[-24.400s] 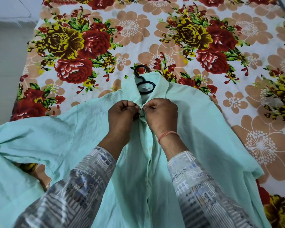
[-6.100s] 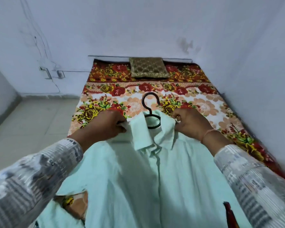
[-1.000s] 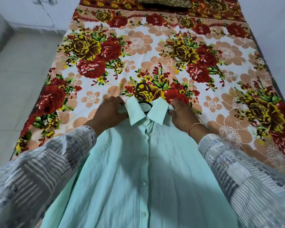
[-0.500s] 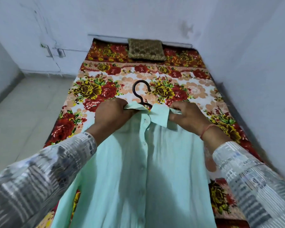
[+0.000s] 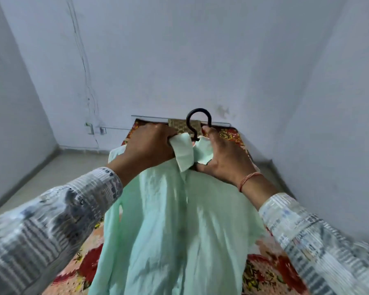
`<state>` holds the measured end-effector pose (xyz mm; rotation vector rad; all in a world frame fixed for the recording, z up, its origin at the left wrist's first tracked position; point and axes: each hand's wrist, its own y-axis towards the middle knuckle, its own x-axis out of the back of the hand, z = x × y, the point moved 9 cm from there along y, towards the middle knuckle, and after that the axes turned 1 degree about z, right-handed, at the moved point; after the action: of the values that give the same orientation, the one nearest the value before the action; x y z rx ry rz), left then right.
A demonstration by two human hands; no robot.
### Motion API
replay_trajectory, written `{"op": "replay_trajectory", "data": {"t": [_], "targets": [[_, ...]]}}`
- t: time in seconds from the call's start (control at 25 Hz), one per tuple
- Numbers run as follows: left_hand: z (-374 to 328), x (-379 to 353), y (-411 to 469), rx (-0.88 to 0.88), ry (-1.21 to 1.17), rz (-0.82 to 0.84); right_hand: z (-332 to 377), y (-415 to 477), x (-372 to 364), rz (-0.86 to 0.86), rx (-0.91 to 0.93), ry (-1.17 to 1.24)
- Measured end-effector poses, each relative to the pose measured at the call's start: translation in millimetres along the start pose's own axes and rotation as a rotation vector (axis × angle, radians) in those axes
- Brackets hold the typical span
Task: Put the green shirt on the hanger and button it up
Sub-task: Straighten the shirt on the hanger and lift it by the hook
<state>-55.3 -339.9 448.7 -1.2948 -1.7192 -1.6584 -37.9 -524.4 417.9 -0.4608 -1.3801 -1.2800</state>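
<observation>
Gripping hard with the fingers (image 5: 168,138) of the left hand (image 5: 149,145), curled tight round the left flap of the collar (image 5: 182,153). Pinching likewise with the right hand (image 5: 224,160), thumb below and fingers above the right flap, just beside the neck of the hanger (image 5: 188,121). Holding the green shirt (image 5: 175,220) up in the air between the two fists, mid-scene, black hook clear above the collar, body hanging down over the near end of the bed (image 5: 264,275). Cannot see the hanger's shoulders under the cloth, nor pick out single buttons through the blur; seemingly closed down the front.

Judged to be the closing step: on the hanger, apparently fastened, collar being set and the whole thing lifted for a look. Next, probably, releasing one flap to take the hook instead, then checking for an even collar and any undone button. Calls for a level, steady lift, to avoid tipping the cloth off one shoulder.

Compared with half a second back: lifted higher, hook now up against the far wall (image 5: 200,60) rather than over the floral sheet, far less of the bed in sight, same hold on both flaps. Compared with the earliest picture: no longer spread flat on the bed with both hands working at the top button.
</observation>
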Motion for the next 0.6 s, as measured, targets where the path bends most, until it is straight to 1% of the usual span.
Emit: {"op": "replay_trajectory", "data": {"t": [0.04,0.08,0.12,0.16,0.2,0.24,0.32,0.36,0.4,0.44,0.48,0.52,0.56,0.6], "targets": [[-7.3,24.3,2.3,0.044,0.016,-0.055,11.4,-0.2,24.8,-0.045,0.058,-0.043],[-13.6,43.9,6.0,0.092,0.017,-0.074,22.8,0.7,49.4,-0.134,0.097,-0.137],[-19.9,61.1,11.6,0.124,0.008,-0.067,33.2,2.4,71.2,-0.232,0.110,-0.221],[-26.5,81.3,19.6,0.123,-0.001,-0.049,41.8,6.9,93.5,-0.282,0.100,-0.265],[-31.8,100.5,29.7,0.098,-0.028,-0.012,43.0,15.9,112.4,-0.253,0.069,-0.231],[-34.2,115.6,39.1,0.062,-0.076,0.057,39.7,26.3,128.0,-0.173,0.040,-0.111],[-36.6,144.1,51.9,0.002,-0.168,0.223,27.9,46.2,157.2,0.044,0.015,0.166],[-37.4,157.2,54.4,-0.011,-0.205,0.270,22.7,51.5,173.0,0.124,0.007,0.234],[-37.4,171.3,58.1,-0.014,-0.211,0.265,16.5,55.9,189.5,0.173,-0.009,0.253],[-34.5,183.0,63.8,-0.004,-0.198,0.199,10.6,60.0,199.5,0.196,-0.027,0.219],[-35.2,202.1,70.0,0.002,-0.170,0.101,12.2,62.6,216.7,0.170,-0.032,0.149],[-36.1,218.7,74.1,0.012,-0.131,0.029,15.9,64.2,234.5,0.095,-0.035,0.082],[-36.4,233.5,79.0,0.027,-0.088,-0.010,20.1,65.1,254.4,-0.014,-0.040,0.066],[-37.9,247.9,83.2,0.043,-0.033,-0.014,25.4,64.3,276.1,-0.127,-0.044,0.086]]}}
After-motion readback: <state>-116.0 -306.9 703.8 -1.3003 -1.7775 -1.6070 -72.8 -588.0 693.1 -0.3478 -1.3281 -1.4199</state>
